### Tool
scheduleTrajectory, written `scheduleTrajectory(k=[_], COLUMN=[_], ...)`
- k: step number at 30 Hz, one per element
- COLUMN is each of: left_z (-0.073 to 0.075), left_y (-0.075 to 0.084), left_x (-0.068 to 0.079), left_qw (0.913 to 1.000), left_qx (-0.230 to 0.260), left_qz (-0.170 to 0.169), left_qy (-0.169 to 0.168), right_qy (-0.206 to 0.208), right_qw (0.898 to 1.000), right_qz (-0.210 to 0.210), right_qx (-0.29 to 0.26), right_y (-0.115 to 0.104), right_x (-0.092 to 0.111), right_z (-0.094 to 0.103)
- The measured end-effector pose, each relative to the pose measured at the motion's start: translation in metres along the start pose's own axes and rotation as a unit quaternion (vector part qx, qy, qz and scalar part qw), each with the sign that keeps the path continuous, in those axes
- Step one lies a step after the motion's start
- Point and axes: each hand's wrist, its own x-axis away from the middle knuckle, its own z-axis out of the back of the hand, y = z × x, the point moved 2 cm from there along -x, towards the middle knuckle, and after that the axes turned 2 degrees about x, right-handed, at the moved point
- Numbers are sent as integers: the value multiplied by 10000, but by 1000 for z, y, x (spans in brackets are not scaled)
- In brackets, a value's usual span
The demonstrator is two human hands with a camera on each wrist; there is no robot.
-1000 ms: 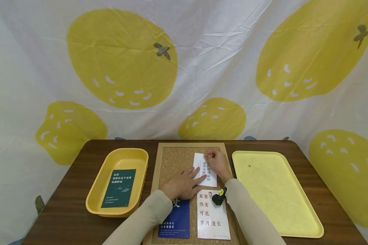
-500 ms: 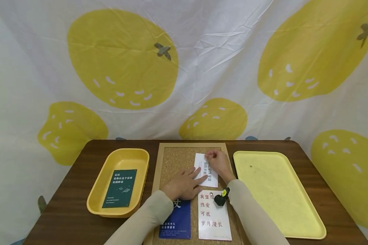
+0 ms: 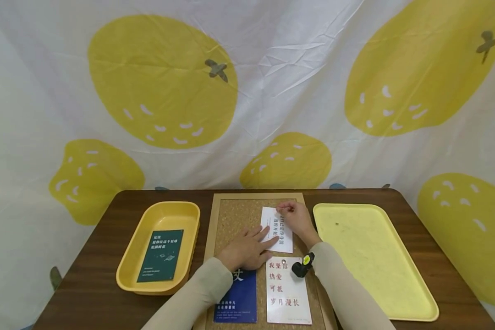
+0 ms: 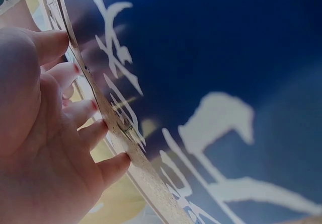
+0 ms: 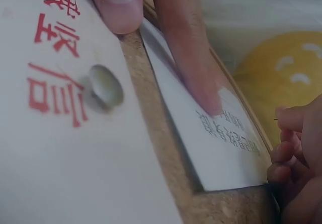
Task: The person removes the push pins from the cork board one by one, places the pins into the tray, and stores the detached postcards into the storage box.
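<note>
On the cork board [image 3: 235, 215] lies a white card [image 3: 272, 213] with black lettering. My left hand [image 3: 247, 247] rests with spread fingers across that card's lower left part and the cork beside it. At the card's upper right my right hand [image 3: 299, 222] pinches a thumbtack; in the right wrist view only its thin dark point [image 5: 276, 119] shows at the fingertips, apart from the card. Nearer me are a blue card [image 3: 236, 307], partly under the left wrist, and a white card with red lettering [image 3: 288, 307], a silvery thumbtack [image 5: 105, 87] at its top.
Left of the board stands a yellow basin [image 3: 125, 275] with a dark green card [image 3: 161, 256] in it. A flat pale yellow tray [image 3: 371, 256] lies to the right. All rest on a dark wooden table [image 3: 95, 279], with a lemon-print cloth [image 3: 247, 91] hanging behind.
My right wrist has swung slightly to the right, while its fingertips stay near the same corner of the card. The left hand keeps its place on the card.
</note>
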Motion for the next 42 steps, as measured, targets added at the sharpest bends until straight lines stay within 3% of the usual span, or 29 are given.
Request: scheduleTrajectory(k=[7,17,25,42], left_z=[0,1,-1,1], left_y=[0,0,-1,-1], left_x=[0,1,0,2], left_qw=[10000,10000,9998,9998], left_qx=[14,-19,130,165], left_qz=[-24,-60,-105,-120], left_qy=[4,39,68,91], right_qy=[-62,81,60,43], right_qw=[9996,9999,9998,9991], right_qz=[-213,-9,-127,-198], right_qx=[-146,-149,-163,374], right_y=[1,5,13,42], right_x=[2,3,5,8], right_z=[11,25,39,84])
